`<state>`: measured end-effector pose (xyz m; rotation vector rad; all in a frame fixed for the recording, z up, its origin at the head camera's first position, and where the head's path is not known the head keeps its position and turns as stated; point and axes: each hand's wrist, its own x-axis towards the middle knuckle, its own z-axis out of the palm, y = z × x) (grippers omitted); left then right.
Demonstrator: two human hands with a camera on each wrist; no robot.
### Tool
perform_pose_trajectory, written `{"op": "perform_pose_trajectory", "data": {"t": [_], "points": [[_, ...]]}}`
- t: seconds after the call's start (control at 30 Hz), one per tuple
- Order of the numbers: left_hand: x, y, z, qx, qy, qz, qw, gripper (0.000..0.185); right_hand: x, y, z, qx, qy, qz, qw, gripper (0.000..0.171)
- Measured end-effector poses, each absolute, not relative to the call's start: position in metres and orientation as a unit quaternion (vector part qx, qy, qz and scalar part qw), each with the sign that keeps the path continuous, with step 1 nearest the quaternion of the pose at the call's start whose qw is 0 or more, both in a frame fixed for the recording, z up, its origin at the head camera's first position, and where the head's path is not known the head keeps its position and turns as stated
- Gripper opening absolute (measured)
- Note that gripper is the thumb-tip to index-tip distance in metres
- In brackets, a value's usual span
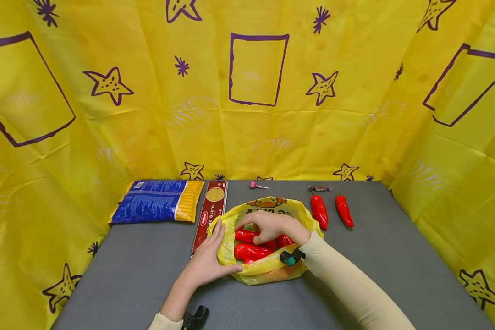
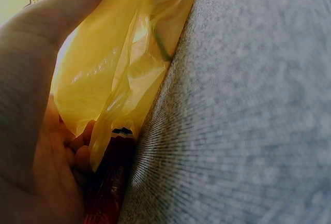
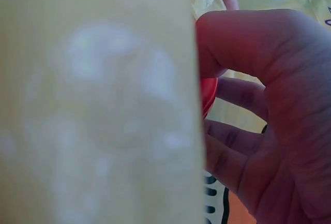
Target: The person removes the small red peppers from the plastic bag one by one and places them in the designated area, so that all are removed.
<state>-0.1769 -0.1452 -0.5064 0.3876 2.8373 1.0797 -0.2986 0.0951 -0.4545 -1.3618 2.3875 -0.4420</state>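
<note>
Nearest, left hand point(image 1: 204, 266) gripping the near-left rim of the yellow bag point(image 1: 272, 270) on the grey table point(image 1: 128, 270), thumb along the edge. Right hand point(image 1: 272, 227) inside the bag's mouth, fingers curled round a red pepper point(image 1: 244, 235) among others. Beyond the bag, two more red peppers point(image 1: 331, 211) on the table, apart from it.
</note>
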Motion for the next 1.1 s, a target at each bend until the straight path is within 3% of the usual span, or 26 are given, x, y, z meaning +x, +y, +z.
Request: {"op": "perform_pose_trajectory", "data": {"t": [1.1], "points": [[-0.1765, -0.1448, -0.507, 0.14, 0.927, 0.347, 0.026, 0.131, -0.2982, 0.0927, -0.4543, -0.513, 0.835, -0.121, 0.158, 0.056]]}}
